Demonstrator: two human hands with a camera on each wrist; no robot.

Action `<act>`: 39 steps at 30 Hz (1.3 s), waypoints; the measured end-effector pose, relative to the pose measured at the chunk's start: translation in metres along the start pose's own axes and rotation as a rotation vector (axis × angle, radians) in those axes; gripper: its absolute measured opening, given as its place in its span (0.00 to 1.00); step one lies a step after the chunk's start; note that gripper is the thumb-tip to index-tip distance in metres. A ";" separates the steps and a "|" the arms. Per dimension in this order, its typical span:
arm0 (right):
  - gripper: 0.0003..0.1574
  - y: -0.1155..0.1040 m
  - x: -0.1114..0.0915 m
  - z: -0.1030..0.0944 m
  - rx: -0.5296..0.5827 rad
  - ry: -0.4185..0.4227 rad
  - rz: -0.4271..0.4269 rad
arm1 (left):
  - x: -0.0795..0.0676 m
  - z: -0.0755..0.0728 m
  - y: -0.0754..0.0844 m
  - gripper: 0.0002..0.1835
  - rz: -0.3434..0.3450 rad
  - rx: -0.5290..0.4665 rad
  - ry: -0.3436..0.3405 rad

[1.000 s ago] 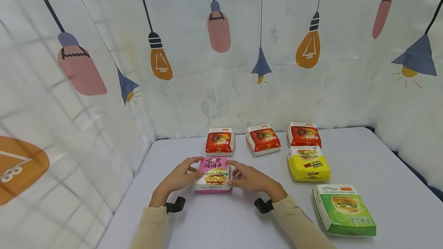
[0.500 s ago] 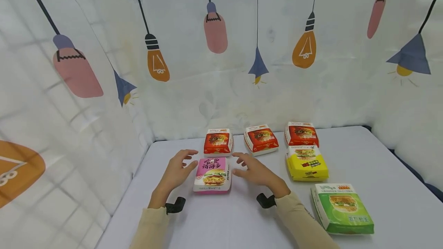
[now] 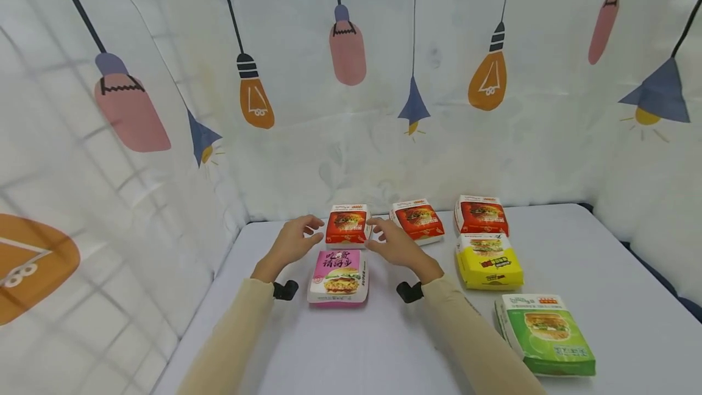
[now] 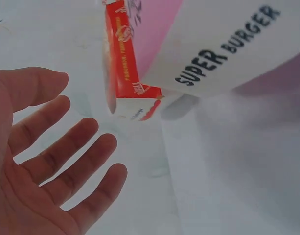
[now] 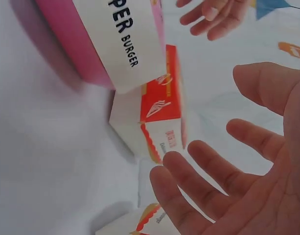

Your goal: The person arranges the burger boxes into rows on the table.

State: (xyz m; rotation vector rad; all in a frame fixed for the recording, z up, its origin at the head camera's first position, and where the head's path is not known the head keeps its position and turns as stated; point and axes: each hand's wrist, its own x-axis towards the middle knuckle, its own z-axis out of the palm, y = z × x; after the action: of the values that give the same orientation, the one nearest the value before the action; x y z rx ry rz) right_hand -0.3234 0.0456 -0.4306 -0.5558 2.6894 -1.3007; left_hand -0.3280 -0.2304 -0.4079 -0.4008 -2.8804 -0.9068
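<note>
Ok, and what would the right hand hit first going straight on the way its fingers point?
Most likely the leftmost red-and-white cardboard burger box; the right hand points toward its right side, though height is unclear and it might pass above.

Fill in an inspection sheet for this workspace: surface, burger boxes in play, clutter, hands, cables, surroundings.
Surface: white table, bare stretch nearest the person.
Work items: leftmost red burger box between the hands; pink SUPER BURGER box just in front of it, contact between the two unclear.
Clutter: middle red burger box; rightmost red burger box with yellow burger box right in front; green burger box near the right front.
Hands: left hand holds nothing, apart from the box; right hand holds nothing, contact with the box unclear.
Cables: nothing seen; lamp cords are only printed.
Surroundings: white backdrop printed with hanging lamps and bulbs.
</note>
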 end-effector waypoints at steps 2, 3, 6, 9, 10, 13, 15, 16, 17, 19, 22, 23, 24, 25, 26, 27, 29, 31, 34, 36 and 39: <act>0.36 -0.001 0.009 0.001 -0.038 -0.006 0.004 | 0.008 0.001 -0.001 0.17 -0.014 0.016 -0.033; 0.36 -0.002 0.014 0.001 -0.056 -0.010 0.004 | 0.012 0.001 -0.002 0.17 -0.026 0.022 -0.050; 0.37 -0.002 0.025 0.004 -0.113 -0.018 0.010 | 0.023 0.004 -0.004 0.18 -0.047 0.051 -0.088; 0.38 -0.002 0.033 0.007 -0.160 -0.040 0.020 | 0.030 0.008 -0.007 0.21 -0.072 0.078 -0.116; 0.38 -0.002 0.035 0.009 -0.172 -0.047 0.026 | 0.032 0.009 -0.008 0.21 -0.078 0.084 -0.123; 0.37 -0.003 0.040 0.012 -0.196 -0.059 0.038 | 0.036 0.011 -0.010 0.22 -0.090 0.091 -0.143; 0.35 -0.003 0.041 0.013 -0.206 -0.057 0.037 | 0.037 0.012 -0.011 0.22 -0.087 0.094 -0.153; 0.34 -0.003 0.041 0.014 -0.207 -0.055 0.036 | 0.038 0.013 -0.011 0.22 -0.089 0.093 -0.158; 0.33 -0.003 0.042 0.014 -0.212 -0.052 0.028 | 0.038 0.013 -0.012 0.22 -0.088 0.092 -0.161; 0.31 -0.002 0.042 0.016 -0.213 -0.050 0.014 | 0.039 0.013 -0.011 0.21 -0.089 0.090 -0.167; 0.28 0.002 0.044 0.018 -0.226 -0.048 -0.009 | 0.039 0.012 -0.011 0.22 -0.094 0.086 -0.172; 0.27 0.002 0.045 0.019 -0.239 -0.046 -0.020 | 0.039 0.012 -0.010 0.22 -0.097 0.085 -0.174; 0.26 0.003 0.046 0.019 -0.239 -0.042 -0.026 | 0.039 0.012 -0.010 0.22 -0.101 0.087 -0.176; 0.26 0.004 0.047 0.020 -0.244 -0.038 -0.029 | 0.040 0.012 -0.010 0.23 -0.105 0.090 -0.180; 0.25 0.004 0.047 0.020 -0.249 -0.033 -0.033 | 0.040 0.012 -0.009 0.23 -0.110 0.093 -0.183; 0.24 0.005 0.047 0.020 -0.257 -0.028 -0.035 | 0.040 0.013 -0.009 0.23 -0.114 0.094 -0.186; 0.23 0.005 0.048 0.021 -0.264 -0.012 -0.038 | 0.042 0.013 -0.008 0.24 -0.122 0.103 -0.192; 0.21 0.005 0.049 0.022 -0.276 0.005 -0.037 | 0.043 0.013 -0.007 0.26 -0.125 0.114 -0.199; 0.21 0.005 0.049 0.022 -0.296 0.015 -0.035 | 0.043 0.014 -0.004 0.30 -0.125 0.145 -0.206; 0.22 0.003 0.049 0.022 -0.305 0.008 -0.029 | 0.044 0.015 -0.003 0.33 -0.124 0.169 -0.209; 0.24 0.002 0.048 0.022 -0.320 -0.015 -0.016 | 0.044 0.016 0.000 0.37 -0.134 0.186 -0.214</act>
State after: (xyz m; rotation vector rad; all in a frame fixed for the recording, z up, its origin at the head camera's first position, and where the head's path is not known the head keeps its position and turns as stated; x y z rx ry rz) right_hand -0.3634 0.0124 -0.4429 -0.6144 2.9042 -0.8662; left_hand -0.3699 -0.2113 -0.4134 -0.3078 -3.1856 -0.6394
